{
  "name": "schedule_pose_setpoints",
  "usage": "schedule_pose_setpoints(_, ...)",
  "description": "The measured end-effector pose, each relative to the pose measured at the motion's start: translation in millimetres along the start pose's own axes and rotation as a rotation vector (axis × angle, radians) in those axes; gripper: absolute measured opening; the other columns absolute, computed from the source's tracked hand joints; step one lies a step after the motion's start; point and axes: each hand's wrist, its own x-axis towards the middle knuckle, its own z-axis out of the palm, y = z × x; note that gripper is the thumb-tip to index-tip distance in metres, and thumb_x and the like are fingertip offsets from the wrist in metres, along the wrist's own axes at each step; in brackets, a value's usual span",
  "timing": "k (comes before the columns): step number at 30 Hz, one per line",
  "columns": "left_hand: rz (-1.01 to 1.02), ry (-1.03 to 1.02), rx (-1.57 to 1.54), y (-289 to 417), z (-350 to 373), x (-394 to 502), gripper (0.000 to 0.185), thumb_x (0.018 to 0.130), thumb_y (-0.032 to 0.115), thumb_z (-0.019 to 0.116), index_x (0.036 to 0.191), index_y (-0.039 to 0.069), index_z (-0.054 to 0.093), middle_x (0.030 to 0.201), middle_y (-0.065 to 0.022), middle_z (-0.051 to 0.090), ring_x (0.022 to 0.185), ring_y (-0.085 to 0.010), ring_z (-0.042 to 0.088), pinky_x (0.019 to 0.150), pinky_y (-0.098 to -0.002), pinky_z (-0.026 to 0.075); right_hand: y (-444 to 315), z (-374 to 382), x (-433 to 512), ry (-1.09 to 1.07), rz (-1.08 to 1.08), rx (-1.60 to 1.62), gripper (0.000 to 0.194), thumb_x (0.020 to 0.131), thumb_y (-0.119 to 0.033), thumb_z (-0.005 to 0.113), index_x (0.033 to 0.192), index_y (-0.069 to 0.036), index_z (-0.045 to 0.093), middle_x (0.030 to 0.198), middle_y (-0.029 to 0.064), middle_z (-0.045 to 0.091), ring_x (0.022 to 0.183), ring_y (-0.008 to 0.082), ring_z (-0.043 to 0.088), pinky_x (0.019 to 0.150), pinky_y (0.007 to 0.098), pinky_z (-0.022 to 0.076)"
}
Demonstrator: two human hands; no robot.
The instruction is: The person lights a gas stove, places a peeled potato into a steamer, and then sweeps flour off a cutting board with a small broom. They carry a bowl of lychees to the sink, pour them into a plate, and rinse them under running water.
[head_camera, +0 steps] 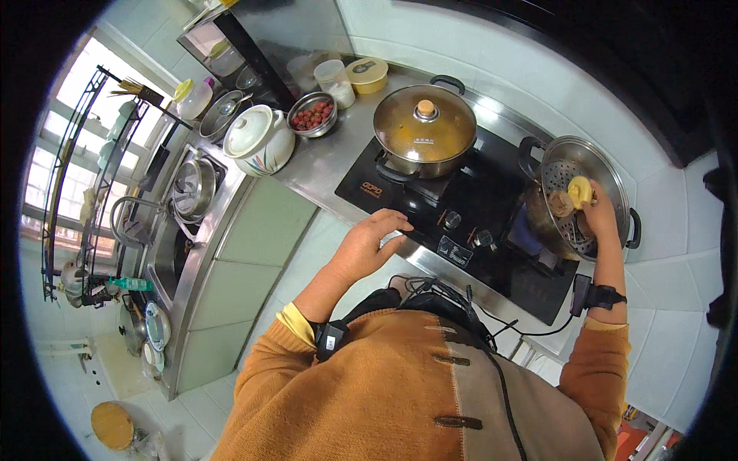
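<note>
My right hand point(600, 214) reaches into a metal steamer pot point(612, 167) on the right of the stove. Its fingers hold a yellow, rounded, dough-like piece point(579, 190) with a hollow in it. Beside that piece, a brown round bun-like piece point(560, 204) rests on the perforated steamer tray point(558, 171). Part of the tray is hidden behind my hand. My left hand point(369, 239) is at the front edge of the black glass gas stove point(398, 201), thumb and fingers apart, holding nothing.
A lidded pan point(426, 129) sits on the left burner. Along the counter stand a bowl of red fruit point(313, 117), a white lidded ceramic pot point(262, 141), a clear jar point(334, 86) and a yellow round box point(368, 75). A sink point(167, 268) lies left. Cables hang at my waist.
</note>
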Motion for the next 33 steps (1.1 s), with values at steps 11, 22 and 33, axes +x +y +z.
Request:
schedule_pose_setpoints(11, -0.004, -0.047, 0.011, -22.4, 14.9, 8.0, 0.01, 0.088, 0.011, 0.062, 0.087, 0.001, 0.059, 0.088, -0.016, 0.059, 0.08, -0.0336, 0.059, 0.069, -0.0381, 0.048, -31.3, -37.4, -69.9, 0.408, -0.126, 0.204, 0.027, 0.093, -0.024, 0.058, 0.079, -0.001, 0.055, 0.066, 0.0039, 0.046, 0.063, 0.0123, 0.043, 0.058, 0.0298, 0.037)
schedule_pose_setpoints(22, -0.146, -0.026, 0.005, -24.5, 43.8, 28.8, 0.028, 0.099, 0.023, 0.049, 0.082, 0.0, 0.047, 0.073, -0.022, 0.048, 0.07, -0.0422, 0.049, 0.062, -0.044, 0.041, -29.6, 16.8, -282.0, 0.508, 0.282, 0.841, 0.031, 0.103, -0.023, 0.041, 0.073, -0.012, 0.04, 0.066, -0.0066, 0.035, 0.056, 0.0027, 0.03, 0.048, 0.0212, 0.0247)
schedule_pose_setpoints(33, -0.04, -0.023, -0.06, -51.4, 65.5, 37.5, 0.007, 0.092, 0.003, 0.053, 0.096, 0.003, 0.059, 0.087, -0.016, 0.06, 0.082, -0.0301, 0.061, 0.074, -0.0334, 0.048, -44.9, 51.2, -305.6, 0.303, 0.206, 0.865, 0.022, 0.101, -0.019, 0.041, 0.081, -0.01, 0.045, 0.073, -0.006, 0.035, 0.064, 0.0033, 0.03, 0.054, 0.0205, 0.025)
